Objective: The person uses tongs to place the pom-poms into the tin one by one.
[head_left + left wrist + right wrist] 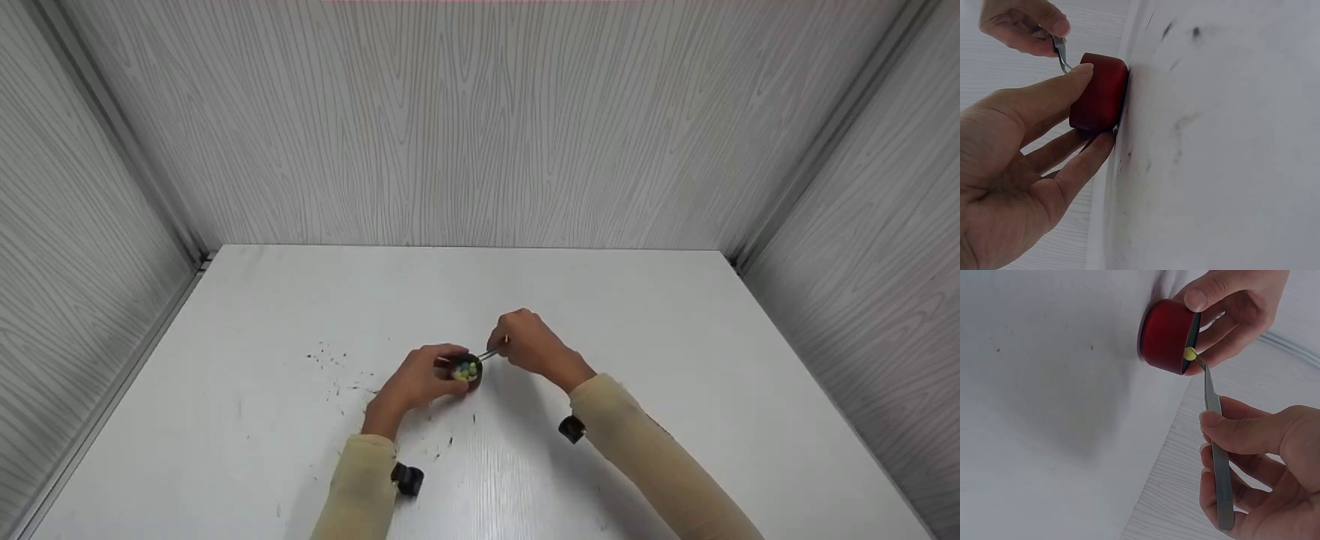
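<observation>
Left hand curled round small red cup, thumb on rim, fingers against wall and base; cup upright on tabletop, near centre, slightly toward front. Right hand pinching metal tweezers between thumb and fingers, other fingers folded under the shaft. Tweezer tips at cup mouth, closed on a yellow bead right at the rim. More beads inside cup, yellow, green and bluish, seen from head view; count not readable. Hands close together, cup between them, right hand just beyond and to the right of cup. Beige sleeves on both forearms, dark wrist cameras strapped beneath. Tabletop white, scuffed: dark specks and short scratches left of left hand, a few more toward front edge. Grey wood-grain panels on three sides, metal trim in the corners where panels meet. Cup shadow falling on tabletop beside cup in right wrist view. Cup base flat against surface in left wrist view, no tilt visible.
</observation>
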{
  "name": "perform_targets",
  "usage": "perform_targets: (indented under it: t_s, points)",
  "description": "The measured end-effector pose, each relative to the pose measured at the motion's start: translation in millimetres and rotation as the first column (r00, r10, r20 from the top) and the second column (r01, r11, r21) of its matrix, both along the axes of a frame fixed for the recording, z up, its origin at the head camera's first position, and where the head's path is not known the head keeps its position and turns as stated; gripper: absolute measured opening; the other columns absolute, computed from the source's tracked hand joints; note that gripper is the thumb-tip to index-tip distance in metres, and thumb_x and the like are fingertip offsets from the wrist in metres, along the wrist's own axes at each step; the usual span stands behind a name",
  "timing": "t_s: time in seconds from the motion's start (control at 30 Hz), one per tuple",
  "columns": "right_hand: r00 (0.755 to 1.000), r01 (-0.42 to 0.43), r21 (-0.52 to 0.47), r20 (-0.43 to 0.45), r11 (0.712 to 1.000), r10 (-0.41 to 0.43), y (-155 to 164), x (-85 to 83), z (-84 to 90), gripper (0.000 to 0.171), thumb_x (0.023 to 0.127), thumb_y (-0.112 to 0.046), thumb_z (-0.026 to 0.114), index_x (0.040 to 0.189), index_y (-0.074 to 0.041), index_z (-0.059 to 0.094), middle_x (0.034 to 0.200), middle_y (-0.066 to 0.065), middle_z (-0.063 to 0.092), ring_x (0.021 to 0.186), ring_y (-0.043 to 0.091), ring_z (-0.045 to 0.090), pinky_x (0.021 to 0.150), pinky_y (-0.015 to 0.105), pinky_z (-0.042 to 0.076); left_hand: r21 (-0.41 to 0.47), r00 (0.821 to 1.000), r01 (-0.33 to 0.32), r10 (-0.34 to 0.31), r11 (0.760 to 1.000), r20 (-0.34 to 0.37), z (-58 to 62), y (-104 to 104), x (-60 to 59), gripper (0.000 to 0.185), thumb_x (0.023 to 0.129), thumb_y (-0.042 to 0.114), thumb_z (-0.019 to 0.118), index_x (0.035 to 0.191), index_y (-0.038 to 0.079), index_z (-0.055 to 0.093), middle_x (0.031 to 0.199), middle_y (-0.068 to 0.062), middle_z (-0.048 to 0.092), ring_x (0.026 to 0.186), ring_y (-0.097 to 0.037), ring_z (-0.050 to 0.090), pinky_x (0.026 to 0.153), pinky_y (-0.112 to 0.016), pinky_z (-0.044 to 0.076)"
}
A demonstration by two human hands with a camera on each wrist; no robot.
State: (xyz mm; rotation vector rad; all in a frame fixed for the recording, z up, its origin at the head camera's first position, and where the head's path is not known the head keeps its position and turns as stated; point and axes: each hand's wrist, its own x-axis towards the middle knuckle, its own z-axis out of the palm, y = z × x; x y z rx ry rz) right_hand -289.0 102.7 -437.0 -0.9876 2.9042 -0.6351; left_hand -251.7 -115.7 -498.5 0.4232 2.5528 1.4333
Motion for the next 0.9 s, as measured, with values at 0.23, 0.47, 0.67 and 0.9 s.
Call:
perform_targets:
  t_s: [0.23,0.47,0.67,0.9]
  points:
    - [1.0,0.003,0.012,0.012,1.0,-0.003,-0.7,0.7,-4.0,0.022,0.083,0.015,0.074,0.093,-0.003,0.083,0.095,0.011,0.08,0.097,0.026,0.075,0.085,0.04,0.063,0.004,1.0,0.01,-0.01,1.0,-0.016,0.3,-0.2,0.3,0.053,0.088,0.009,0.082,0.138,0.006,0.064,0.138,-0.016,0.066,0.126,-0.037,0.065,0.109,-0.052,0.052]
    - [0.999,-0.035,0.005,-0.039,0.999,0.035,0.8,0.8,-5.8,0.021,0.083,0.014,0.075,0.092,-0.004,0.084,0.092,0.011,0.08,0.094,0.028,0.076,0.083,0.041,0.063,0.012,1.0,0.004,-0.004,1.0,-0.015,0.2,-0.5,0.3,0.052,0.088,0.008,0.082,0.137,0.008,0.065,0.139,-0.015,0.065,0.126,-0.038,0.065,0.109,-0.051,0.052]
    - [0.999,-0.015,0.018,-0.028,1.0,0.016,-1.6,1.0,-6.9,0.02,0.085,0.012,0.074,0.091,-0.004,0.084,0.092,0.01,0.08,0.094,0.027,0.076,0.084,0.041,0.063,0.01,1.0,-0.005,0.005,1.0,0.003,1.3,-0.8,1.1,0.054,0.088,0.009,0.082,0.139,0.009,0.064,0.14,-0.014,0.065,0.127,-0.037,0.064,0.11,-0.051,0.052]
    - [0.999,-0.011,0.038,-0.035,0.999,0.013,-3.5,3.7,-7.9,0.022,0.086,0.014,0.073,0.093,-0.004,0.084,0.094,0.011,0.079,0.096,0.029,0.074,0.088,0.043,0.062,-0.002,1.0,-0.011,0.011,1.0,0.012,1.5,-0.7,1.8,0.054,0.088,0.009,0.082,0.139,0.01,0.064,0.141,-0.014,0.064,0.128,-0.036,0.064,0.11,-0.051,0.051]
